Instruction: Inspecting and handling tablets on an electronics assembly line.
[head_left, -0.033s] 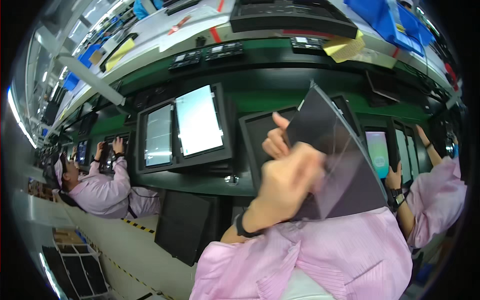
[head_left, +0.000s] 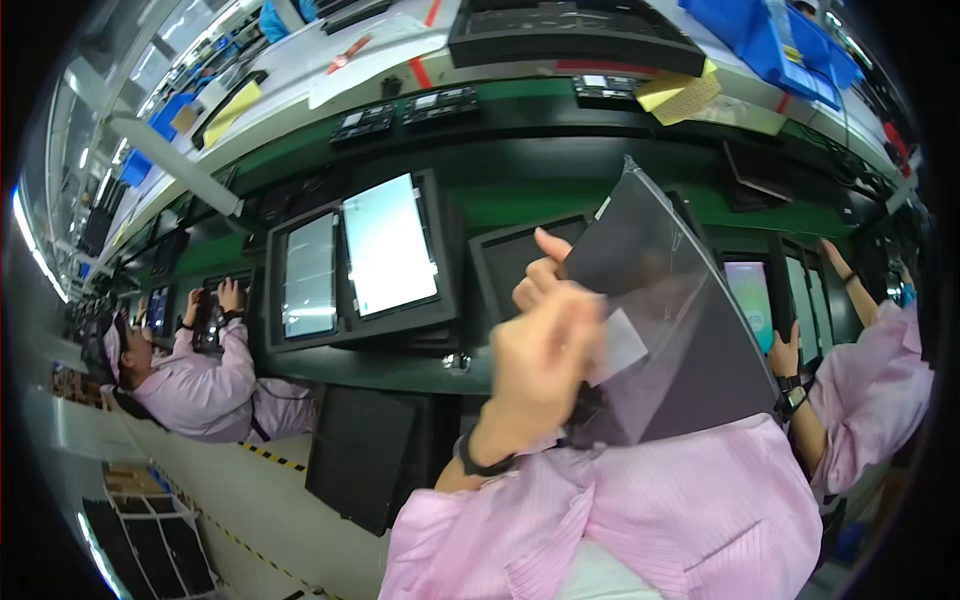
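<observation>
A large dark flat panel [head_left: 700,370] leans tilted in front of my body, with creased clear film [head_left: 655,390] over part of its face. My right hand [head_left: 538,275] shows at the panel's left edge, thumb up and fingers curled around it; its arm is hidden behind the panel. Over the lower left of the panel is my left hand [head_left: 548,350], a black band on its wrist. Its fingers are closed together and blurred. A pale square piece [head_left: 622,346] lies at these fingertips; whether it is pinched or stuck to the film I cannot tell.
A black tray [head_left: 360,265] with two screens, one lit white, stands to the left on the green bench. Another dark tray [head_left: 510,260] sits behind my hands. Co-workers in pink sit left [head_left: 200,390] and right [head_left: 870,390]. Circuit boards [head_left: 440,105] line the shelf.
My left hand has shifted left across the panel, and the pale square piece has come into sight beside its fingertips. My right hand keeps its place at the panel's edge.
</observation>
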